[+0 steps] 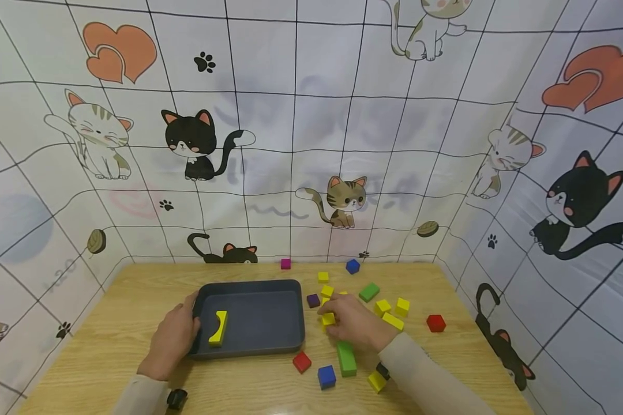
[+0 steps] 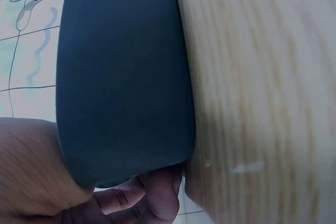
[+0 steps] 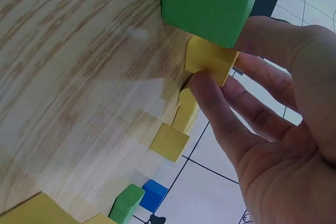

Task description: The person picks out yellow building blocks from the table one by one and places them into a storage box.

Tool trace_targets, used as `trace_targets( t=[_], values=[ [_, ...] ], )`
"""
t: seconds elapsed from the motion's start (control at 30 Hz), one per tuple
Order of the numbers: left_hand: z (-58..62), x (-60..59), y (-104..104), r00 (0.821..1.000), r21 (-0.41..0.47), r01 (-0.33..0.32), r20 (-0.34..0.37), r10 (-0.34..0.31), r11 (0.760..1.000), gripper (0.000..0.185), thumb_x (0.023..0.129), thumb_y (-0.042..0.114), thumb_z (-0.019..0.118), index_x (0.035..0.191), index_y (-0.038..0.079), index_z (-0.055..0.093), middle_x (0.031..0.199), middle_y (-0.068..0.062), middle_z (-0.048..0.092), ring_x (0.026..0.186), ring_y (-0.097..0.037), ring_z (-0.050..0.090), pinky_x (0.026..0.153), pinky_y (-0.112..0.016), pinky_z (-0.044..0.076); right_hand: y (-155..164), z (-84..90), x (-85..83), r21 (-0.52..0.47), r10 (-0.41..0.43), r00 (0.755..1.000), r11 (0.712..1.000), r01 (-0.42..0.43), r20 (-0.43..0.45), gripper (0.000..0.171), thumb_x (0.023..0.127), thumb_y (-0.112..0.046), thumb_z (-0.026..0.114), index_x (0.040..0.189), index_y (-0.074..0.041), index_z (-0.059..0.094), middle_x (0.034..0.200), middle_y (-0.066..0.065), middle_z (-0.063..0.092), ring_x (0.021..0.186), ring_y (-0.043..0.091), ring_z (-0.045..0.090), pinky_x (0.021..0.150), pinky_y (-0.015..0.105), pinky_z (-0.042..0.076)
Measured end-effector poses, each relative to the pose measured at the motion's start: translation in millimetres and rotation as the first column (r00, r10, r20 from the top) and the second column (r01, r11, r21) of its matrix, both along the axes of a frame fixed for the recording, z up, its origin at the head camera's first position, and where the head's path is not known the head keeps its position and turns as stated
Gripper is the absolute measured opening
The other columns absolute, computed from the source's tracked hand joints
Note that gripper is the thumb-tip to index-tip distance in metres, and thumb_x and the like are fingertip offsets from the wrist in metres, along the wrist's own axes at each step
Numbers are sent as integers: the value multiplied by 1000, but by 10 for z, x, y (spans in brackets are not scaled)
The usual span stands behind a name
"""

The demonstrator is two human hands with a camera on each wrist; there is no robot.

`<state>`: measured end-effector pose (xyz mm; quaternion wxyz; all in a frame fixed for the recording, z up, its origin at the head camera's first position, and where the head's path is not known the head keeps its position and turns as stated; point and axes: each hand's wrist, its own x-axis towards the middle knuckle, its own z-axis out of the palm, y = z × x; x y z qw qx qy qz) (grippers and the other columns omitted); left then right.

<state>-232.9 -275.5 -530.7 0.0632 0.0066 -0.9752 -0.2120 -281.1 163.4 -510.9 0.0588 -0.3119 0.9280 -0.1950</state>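
Observation:
My left hand grips the left side of a dark grey tray. In the left wrist view, fingers curl at the tray's end near the table. A yellow block with a curved cut-out lies inside, toward the left. To the right of the tray, my right hand pinches a yellow block between thumb and fingers, low over the table. Its full shape is partly hidden. A long green block lies just in front of that hand, and a dark purple cube sits between tray and hand.
Several yellow blocks, such as a yellow cube, lie around and beyond my right hand. A red block and a blue cube sit nearer me. Another red block lies far right. A magenta cube stands at the back edge.

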Motion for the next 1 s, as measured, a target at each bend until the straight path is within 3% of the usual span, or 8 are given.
trace_targets(
  t=[0.37, 0.63, 0.83, 1.0],
  values=[
    [-6, -6, 0, 1000, 6, -1, 1, 1, 1000, 67, 108, 2, 68, 170, -10, 44, 124, -37, 74, 77, -27, 65, 68, -50, 60, -24, 24, -2, 0, -22, 999, 1000, 22, 41, 38, 99, -12, 91, 137, -11, 86, 124, 1, 81, 106, 15, 70, 93, 28, 63],
    [-9, -1, -4, 1000, 1, -11, 13, 11, 1000, 68, 108, 2, 69, 169, -10, 43, 128, -39, 73, 83, -32, 71, 74, -55, 64, -39, 51, -2, -20, -16, 1000, 1000, 17, 11, 37, 100, -12, 89, 137, -10, 86, 129, 3, 84, 110, 16, 73, 95, 32, 65],
    [-13, -6, 0, 1000, -4, -20, 14, 20, 1000, 67, 108, 2, 69, 169, -9, 44, 132, -41, 72, 91, -40, 77, 80, -61, 66, -76, 121, -5, -36, -21, 1000, 999, 21, 3, 35, 102, -11, 86, 137, -9, 86, 124, 3, 83, 100, 17, 70, 86, 29, 62],
    [-19, -9, -11, 1000, -3, -18, 14, 18, 1000, 67, 108, 3, 68, 169, -9, 44, 131, -40, 72, 90, -40, 77, 78, -61, 65, -138, 181, -2, -26, -36, 999, 999, 36, -16, 35, 102, -11, 85, 137, -8, 86, 129, 5, 85, 109, 18, 74, 94, 35, 66]
  ],
)
